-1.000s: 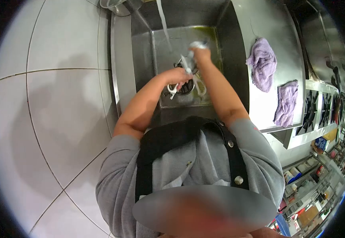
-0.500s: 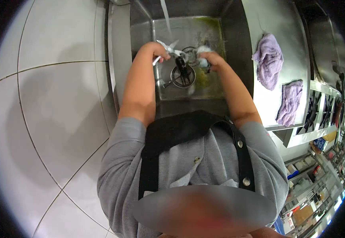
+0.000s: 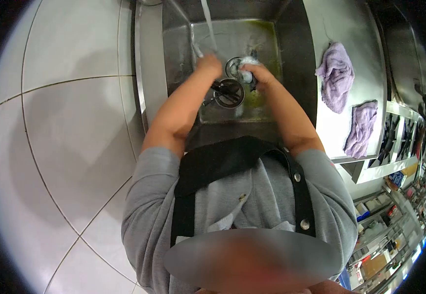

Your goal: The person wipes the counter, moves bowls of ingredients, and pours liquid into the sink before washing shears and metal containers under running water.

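My left hand, blurred by motion, is closed under the running water in the steel sink. A pale utensil juts out past its fingers, mostly hidden by the hand. My right hand grips a white, sudsy scrubbing pad over the sink's middle. Between and below the hands stands a round metal container with dark-handled utensils in it. A round ring shows on the sink floor beside the pad.
Deep steel walls enclose the sink. Yellow-green residue marks its right side. Two purple cloths lie on the steel counter to the right, with a stove grate beyond. White floor tiles are at the left.
My left hand has moved right and slightly down, turning over the pale utensil, which now shows less. My right hand stays nearly in place with the pad.
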A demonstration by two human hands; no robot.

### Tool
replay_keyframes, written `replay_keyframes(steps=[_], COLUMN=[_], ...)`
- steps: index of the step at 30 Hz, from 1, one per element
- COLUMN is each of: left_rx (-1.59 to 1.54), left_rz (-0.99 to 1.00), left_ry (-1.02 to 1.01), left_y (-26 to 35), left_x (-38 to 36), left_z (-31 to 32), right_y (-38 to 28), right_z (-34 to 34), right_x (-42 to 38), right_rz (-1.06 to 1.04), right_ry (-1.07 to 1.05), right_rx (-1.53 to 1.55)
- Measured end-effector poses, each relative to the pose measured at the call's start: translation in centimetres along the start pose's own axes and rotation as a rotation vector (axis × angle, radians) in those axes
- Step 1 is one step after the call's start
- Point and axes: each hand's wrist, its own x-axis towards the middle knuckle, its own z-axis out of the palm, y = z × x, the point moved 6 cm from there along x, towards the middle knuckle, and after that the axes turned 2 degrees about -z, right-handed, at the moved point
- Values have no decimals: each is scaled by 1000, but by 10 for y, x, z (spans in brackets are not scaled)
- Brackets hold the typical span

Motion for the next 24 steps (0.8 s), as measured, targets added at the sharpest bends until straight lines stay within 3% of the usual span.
replay_keyframes(steps=[1,3,7,10,11,14,17,20,23,24], left_rx=[72,138,53,-83,-95,-190,-739,-732,-1337,-1320], left_rz=[108,63,-31,-51,-118,8,-28,22,41,59], left_ry=[-131,-342,-383,-318,-276,-132,-31,394,42,92], left_y=[21,24,13,2,-9,-20,-8,15,27,25], left_x=[-18,-7,-4,-55,-54,-70,-86,-91,-109,-108], left_z=[3,53,73,6,5,-20,-27,-10,5,3], right_y=[-5,3,3,-18,-6,23,37,15,16,13], right_z=[-3,-19,-27,-6,-11,-12,39,90,65,57], right_x=[-1,13,6,-40,-30,-5,-14,-55,-29,-26], right_rz=[-29,-28,24,77,101,131,80,43,-28,-45], right_ry=[9,82,90,229,216,124,2,115,145,189], right_rx=[14,-15,-106,-257,-175,117,425,491,357,278])
